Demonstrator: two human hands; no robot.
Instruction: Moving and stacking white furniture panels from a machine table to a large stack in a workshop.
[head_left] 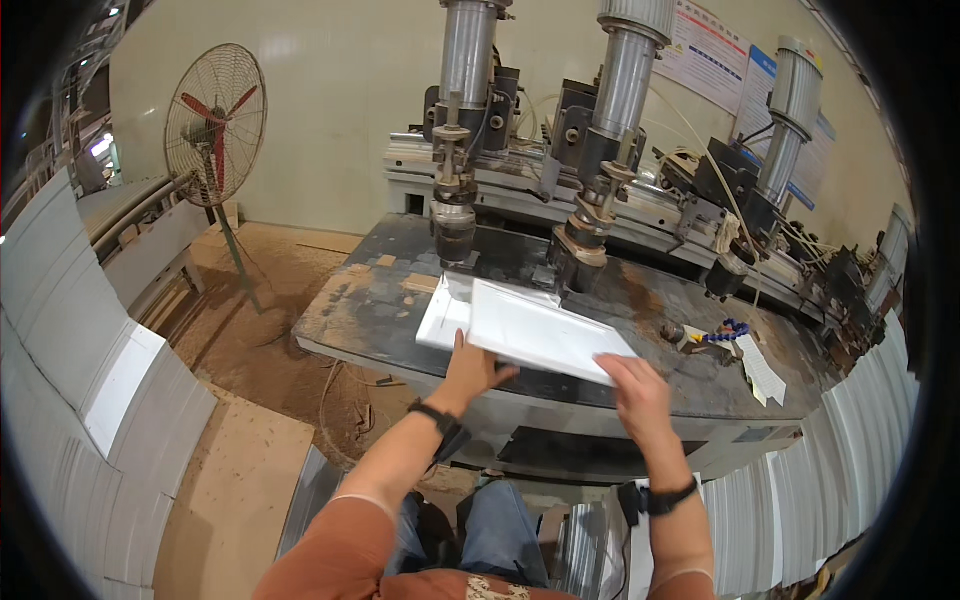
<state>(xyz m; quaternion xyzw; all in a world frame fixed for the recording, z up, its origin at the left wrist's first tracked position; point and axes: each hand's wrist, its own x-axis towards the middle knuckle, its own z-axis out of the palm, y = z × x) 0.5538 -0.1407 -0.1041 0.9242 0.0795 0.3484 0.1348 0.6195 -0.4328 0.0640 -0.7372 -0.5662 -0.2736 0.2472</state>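
My right hand (643,398) grips the right front corner of a white rectangular panel (545,328), with fingers over its upper face. This panel is tilted and overlaps a second white panel (440,312), which lies on the dark machine table (370,310). At the left front corner of the upper panel is my left hand (472,372), its thumb and a finger spread apart; some of its fingers are hidden. Just behind the panels stand the lower ends of two drill-like spindle heads, the left one (454,232) and the middle one (580,250).
Another spindle head (733,272) hangs at the right. A blue segmented hose (730,332) and a paper tag (762,375) lie on the table's right side. Stacks of white panels rise at left (60,290) and right (800,490). A caged fan (215,125) stands back left.
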